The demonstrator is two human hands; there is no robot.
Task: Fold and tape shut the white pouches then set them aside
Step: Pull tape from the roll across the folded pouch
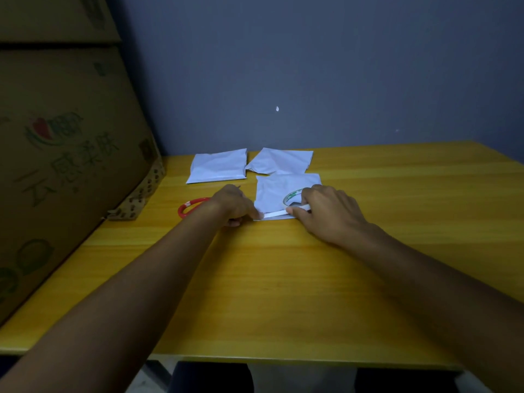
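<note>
**Tape drawn across the near pouch**

Here the left hand (236,207) pinches the free end of a strip of tape (275,213) and presses it down at the near left corner of the pouch (279,191) being worked on. The right hand (326,214) is closed around the tape roll (293,197), which rests on the pouch's right half, with fingertips on the strip where it leaves the roll. The strip runs taut between the two hands, just above the pouch's near edge.

This pouch lies near the middle of the yellow worktop (283,279), toward its far edge. Two more white pouches sit behind it, close to the far edge: one to the left (218,165), one directly behind (280,161) and touching or nearly touching the near pouch. Red-handled scissors (192,207) lie just beside the left wrist, partly hidden by it. A large cardboard box (65,165) fills the worktop's left side.

The strip looks not yet pressed flat or cut. Several things could spoil it:

- If the left hand's pinch slips, the taut strip may spring back and stick to itself.
- A skewed pull could lay the tape off the fold, leaving the pouch open.
- Letting go of the roll to reach for the scissors may let the light pouch shift or lift with the tape.
</note>
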